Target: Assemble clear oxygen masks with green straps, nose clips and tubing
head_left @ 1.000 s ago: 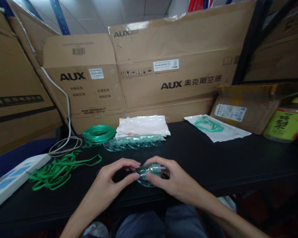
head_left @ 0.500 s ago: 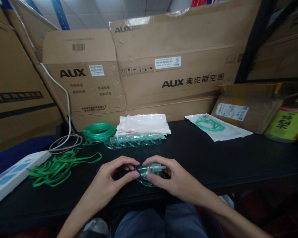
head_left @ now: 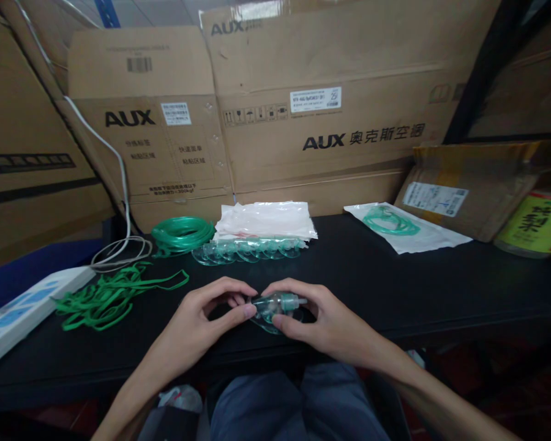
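Note:
A clear green-tinted oxygen mask [head_left: 269,306] lies between my two hands just above the near edge of the black table. My left hand [head_left: 220,309] pinches the mask's left end between thumb and fingers. From the other side my right hand [head_left: 310,309] grips the mask's body, thumb in front and fingers behind. The mask's pale connector points right, toward my right palm. Part of the mask is hidden by my fingers. Beyond my hands, a row of nested clear masks [head_left: 248,252] lies in front of a stack of white pouches [head_left: 266,220].
Left of the masks sit a coil of green tubing [head_left: 183,234] and a tangle of green elastic straps [head_left: 105,300], beside a white power strip [head_left: 37,306]. A white pouch with tubing [head_left: 422,239], a cardboard box [head_left: 463,190] and a yellow-labelled jar [head_left: 535,223] stand right.
The camera view has tilted down slightly, so the background sits higher. Both hands stay on the mask, with only a slight shift of the fingers.

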Motion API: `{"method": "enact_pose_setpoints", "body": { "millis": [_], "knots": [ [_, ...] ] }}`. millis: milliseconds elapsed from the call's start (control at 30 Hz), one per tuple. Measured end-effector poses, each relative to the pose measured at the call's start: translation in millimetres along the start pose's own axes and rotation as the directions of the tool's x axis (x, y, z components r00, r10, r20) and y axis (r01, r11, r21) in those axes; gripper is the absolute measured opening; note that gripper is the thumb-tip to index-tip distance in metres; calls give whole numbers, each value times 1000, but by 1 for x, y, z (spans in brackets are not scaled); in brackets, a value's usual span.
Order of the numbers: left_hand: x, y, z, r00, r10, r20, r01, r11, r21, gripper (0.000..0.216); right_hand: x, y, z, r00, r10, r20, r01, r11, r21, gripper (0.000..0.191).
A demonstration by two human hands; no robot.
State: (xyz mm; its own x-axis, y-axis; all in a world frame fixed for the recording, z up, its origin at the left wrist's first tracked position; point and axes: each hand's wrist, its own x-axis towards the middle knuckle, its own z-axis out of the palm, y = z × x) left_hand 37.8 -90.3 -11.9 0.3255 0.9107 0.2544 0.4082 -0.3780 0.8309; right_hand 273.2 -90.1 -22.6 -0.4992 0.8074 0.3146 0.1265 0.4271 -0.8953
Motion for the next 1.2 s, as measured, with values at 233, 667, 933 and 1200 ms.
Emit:
{"method": "enact_pose_setpoints", "body": {
  "millis": [233,667,933,1200],
  "knots": [
    [0,1,9,982,-83,-171,79,996,-34,32,2,1,3,998,-5,-62,10,997,79,31],
    [-1,7,30,977,-88,-197,53,983,-177,36,7,2,10,987,38,-154,16,941,338,39],
    [-4,5,30,960,-4,-281,-34,991,-129,27,17,-6,17,957,289,-13,-185,649,738,44],
    [-2,9,24,977,13,-215,-33,995,-92,41,15,-5,17,953,303,-10,-192,630,753,39]
  ]
}}
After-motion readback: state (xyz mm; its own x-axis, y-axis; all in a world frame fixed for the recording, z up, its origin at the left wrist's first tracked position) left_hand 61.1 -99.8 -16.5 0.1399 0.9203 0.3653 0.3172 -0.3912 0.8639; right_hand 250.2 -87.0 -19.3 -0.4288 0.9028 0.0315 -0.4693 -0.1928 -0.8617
